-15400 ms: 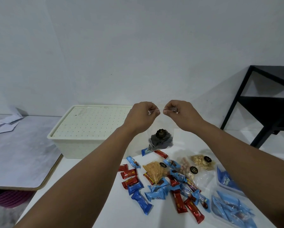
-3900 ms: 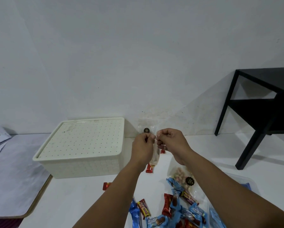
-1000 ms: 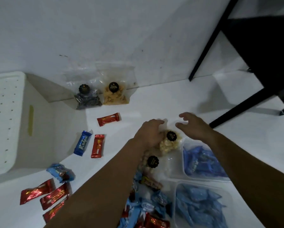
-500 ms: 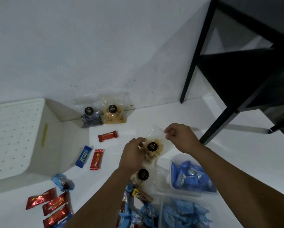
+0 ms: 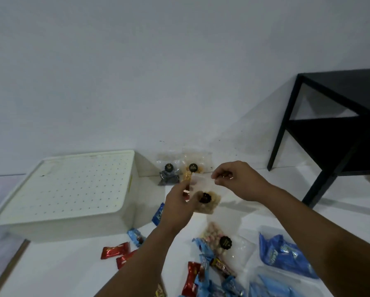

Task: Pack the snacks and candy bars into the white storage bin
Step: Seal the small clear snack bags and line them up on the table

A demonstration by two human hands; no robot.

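Two forearms, bare from wrist to frame edge: left forearm [image 5: 141,260] and right forearm [image 5: 308,228], both smooth, narrow at the wrist and swelling broad toward the camera under the wide lens. Left hand [image 5: 179,209] and right hand [image 5: 237,181] bare as well, with knuckles and finger joints showing as soft ridges, blurred at the edges. A small bright glint beside the right fingers [image 5: 219,174], too blurred to tell whether worn on the hand or not.
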